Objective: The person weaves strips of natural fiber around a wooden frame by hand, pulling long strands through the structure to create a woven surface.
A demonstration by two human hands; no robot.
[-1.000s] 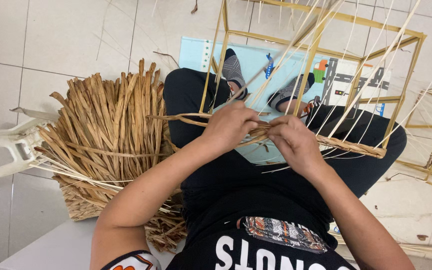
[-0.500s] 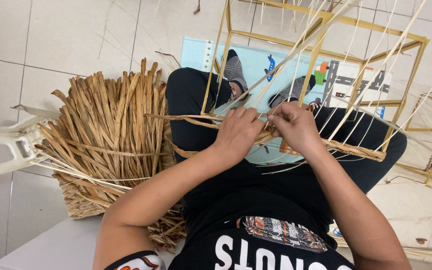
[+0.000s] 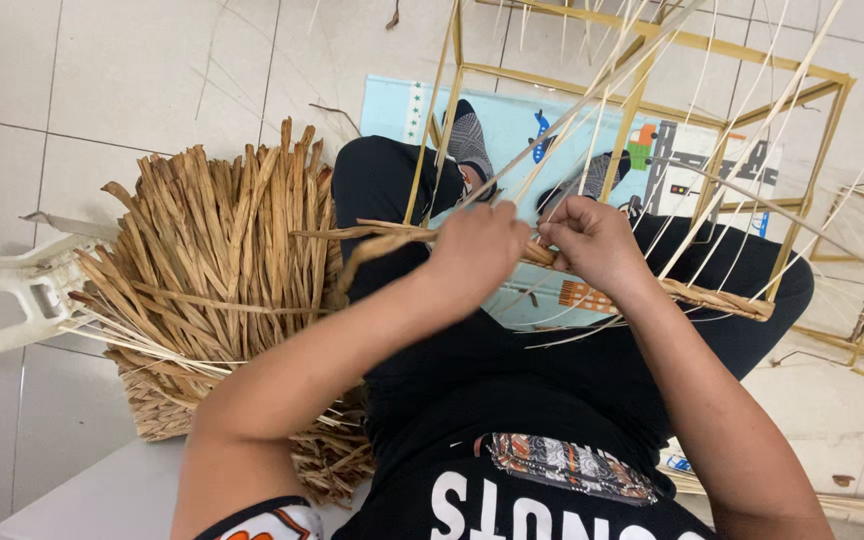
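While one yellow metal box frame (image 3: 642,110) stands over the lap, two hands twist one tan fibre braid (image 3: 402,240) on its lower bar.
Left of the frame lies one heap of dried straw strips (image 3: 212,260). Left hand (image 3: 477,250) and right hand (image 3: 592,240), fingers clamped on the braid, sit closer together than a second ago. Pale floor tiles (image 3: 152,70) lie beneath.
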